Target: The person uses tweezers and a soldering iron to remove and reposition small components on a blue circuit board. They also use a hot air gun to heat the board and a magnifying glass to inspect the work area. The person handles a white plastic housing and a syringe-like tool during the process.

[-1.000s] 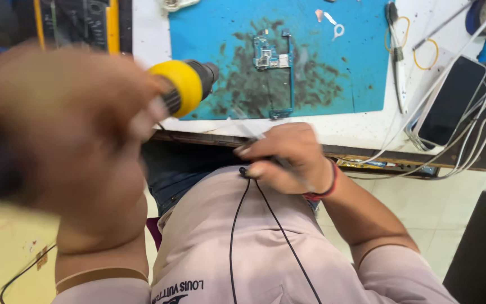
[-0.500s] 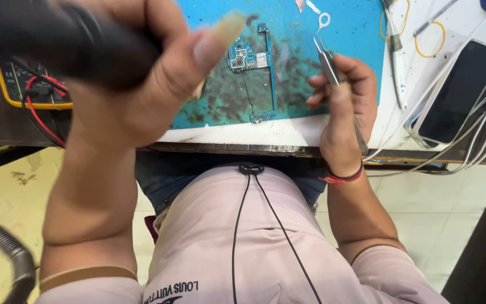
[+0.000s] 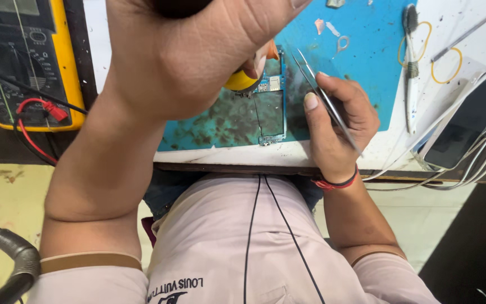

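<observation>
Head view: the left hand (image 3: 198, 56) is closed around a dark-handled tool (image 3: 242, 81) with a yellow collar, whose tip is held over the circuit board (image 3: 271, 112). Tweezers (image 3: 324, 98) are pinched shut-fisted in the right hand (image 3: 338, 124), their points aimed at the board's upper right edge. The board lies on a stained blue mat (image 3: 367, 62) on the table (image 3: 400, 152). A yellow multimeter (image 3: 29, 62) is seen at far left, a dark phone (image 3: 471, 121) at right.
</observation>
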